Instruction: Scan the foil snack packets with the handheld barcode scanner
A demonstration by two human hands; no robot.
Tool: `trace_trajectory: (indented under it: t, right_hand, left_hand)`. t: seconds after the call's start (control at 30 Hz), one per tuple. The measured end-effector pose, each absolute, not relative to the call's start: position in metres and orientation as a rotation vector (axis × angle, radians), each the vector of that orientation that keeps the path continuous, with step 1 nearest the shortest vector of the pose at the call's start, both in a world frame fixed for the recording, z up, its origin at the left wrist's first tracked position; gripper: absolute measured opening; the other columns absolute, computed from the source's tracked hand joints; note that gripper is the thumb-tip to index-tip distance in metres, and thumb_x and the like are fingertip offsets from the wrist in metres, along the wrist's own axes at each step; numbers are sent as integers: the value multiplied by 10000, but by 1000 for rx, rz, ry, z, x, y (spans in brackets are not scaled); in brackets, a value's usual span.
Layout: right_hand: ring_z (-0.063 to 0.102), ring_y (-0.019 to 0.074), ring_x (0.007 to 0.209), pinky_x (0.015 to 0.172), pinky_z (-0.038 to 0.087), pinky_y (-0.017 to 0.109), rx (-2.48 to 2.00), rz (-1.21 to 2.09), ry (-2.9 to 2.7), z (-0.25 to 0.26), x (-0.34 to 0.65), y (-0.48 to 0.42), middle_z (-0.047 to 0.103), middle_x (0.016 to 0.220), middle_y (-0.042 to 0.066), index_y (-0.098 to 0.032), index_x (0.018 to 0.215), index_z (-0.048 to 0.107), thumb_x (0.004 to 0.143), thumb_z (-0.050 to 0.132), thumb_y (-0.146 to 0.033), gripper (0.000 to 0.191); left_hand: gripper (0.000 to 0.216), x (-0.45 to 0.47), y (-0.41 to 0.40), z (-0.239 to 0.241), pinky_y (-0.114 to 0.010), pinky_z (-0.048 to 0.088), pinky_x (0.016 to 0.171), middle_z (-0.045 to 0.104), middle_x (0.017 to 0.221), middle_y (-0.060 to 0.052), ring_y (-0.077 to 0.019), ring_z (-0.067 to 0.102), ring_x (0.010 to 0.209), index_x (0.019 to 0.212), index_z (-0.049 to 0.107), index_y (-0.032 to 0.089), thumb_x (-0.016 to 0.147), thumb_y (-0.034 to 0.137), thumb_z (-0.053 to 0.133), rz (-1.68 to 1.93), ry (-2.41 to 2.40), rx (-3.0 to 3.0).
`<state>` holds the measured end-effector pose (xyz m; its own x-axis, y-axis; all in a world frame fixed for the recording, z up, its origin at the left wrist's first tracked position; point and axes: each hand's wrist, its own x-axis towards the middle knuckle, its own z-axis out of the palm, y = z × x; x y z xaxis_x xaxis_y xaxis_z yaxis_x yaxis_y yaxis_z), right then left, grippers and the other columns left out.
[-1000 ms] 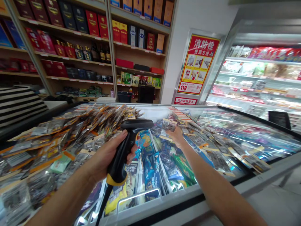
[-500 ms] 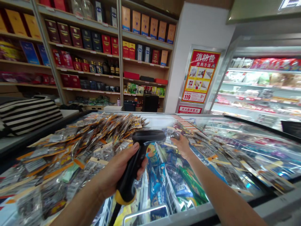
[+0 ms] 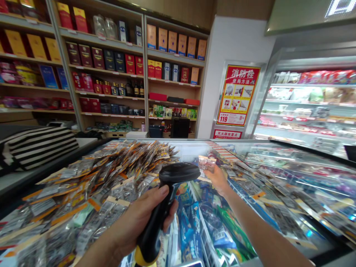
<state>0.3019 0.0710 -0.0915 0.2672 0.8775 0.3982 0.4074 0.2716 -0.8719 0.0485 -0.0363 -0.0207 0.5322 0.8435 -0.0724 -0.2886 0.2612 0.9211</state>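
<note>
Left hand (image 3: 144,218) wrapped round barcode scanner (image 3: 164,207), head aimed far-right. Right hand (image 3: 219,180) pinching small packet (image 3: 207,163) just past the scanner head, over the freezer (image 3: 292,148).

The view has tilted up, so more of the shelves (image 3: 105,66) shows and the freezer (image 3: 278,163) sits lower. The left hand (image 3: 139,222) with the scanner (image 3: 164,207) has dropped toward the lower edge. The right hand (image 3: 219,180) has carried its packet (image 3: 207,163) slightly farther out over the freezer.
</note>
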Motion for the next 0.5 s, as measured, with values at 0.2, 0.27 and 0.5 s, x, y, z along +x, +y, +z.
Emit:
trace_trajectory:
  t: [0.2, 0.27, 0.5]
  right_hand:
    - [553, 174, 774, 703, 422, 290, -1292, 474, -1344, -89, 299, 69, 621, 859, 39, -155, 939, 511, 602, 469, -218, 345]
    - [546, 168, 755, 694, 420, 284, -1317, 431, -1343, -89, 300, 69, 615, 847, 36, -150, 939, 505, 591, 461, -206, 355]
    - [543, 164, 765, 697, 422, 273, -1336, 397, -1336, -91, 302, 72, 595, 863, 38, -154, 961, 456, 594, 434, -203, 371]
  left_hand:
    - [297, 50, -38, -20, -196, 357, 437, 537, 595, -27, -79, 450, 446, 784, 594, 134, 702, 408, 512, 861, 644, 1030]
    - [301, 50, -38, -17, -202, 359, 432, 524, 581, -17, -79, 437, 438, 806, 591, 142, 701, 411, 510, 857, 620, 1013]
    - [296, 48, -37, -13, -183, 353, 408, 529, 558, -11, -74, 440, 421, 815, 582, 137, 708, 402, 504, 842, 627, 986]
